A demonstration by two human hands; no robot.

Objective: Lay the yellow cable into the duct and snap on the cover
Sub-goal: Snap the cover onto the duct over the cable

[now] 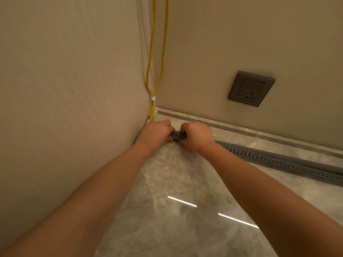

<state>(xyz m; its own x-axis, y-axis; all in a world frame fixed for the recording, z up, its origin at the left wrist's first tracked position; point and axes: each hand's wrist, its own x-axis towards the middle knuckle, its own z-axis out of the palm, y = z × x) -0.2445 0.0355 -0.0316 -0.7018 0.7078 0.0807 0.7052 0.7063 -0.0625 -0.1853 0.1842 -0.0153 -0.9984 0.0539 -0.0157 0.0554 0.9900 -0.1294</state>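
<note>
Yellow cable [150, 71] hangs down the far corner where the two walls meet, doubled into two strands that are bound together by a small white tie [153, 98] just above the floor. Its lower end drops behind the left hand [155, 135] and cannot be followed further. A grey duct [278, 160] with a row of small slots along its side lies on the marble floor [176, 182], running from the corner out to the right, near the grey skirting [241, 129] and roughly parallel to it. Both hands are clenched around the duct's corner end, the left hand nearest the corner and the right hand [195, 137] just beside it, with a short slotted piece showing between them. On the far wall, up and to the right, sits a grey socket [251, 89].
</note>
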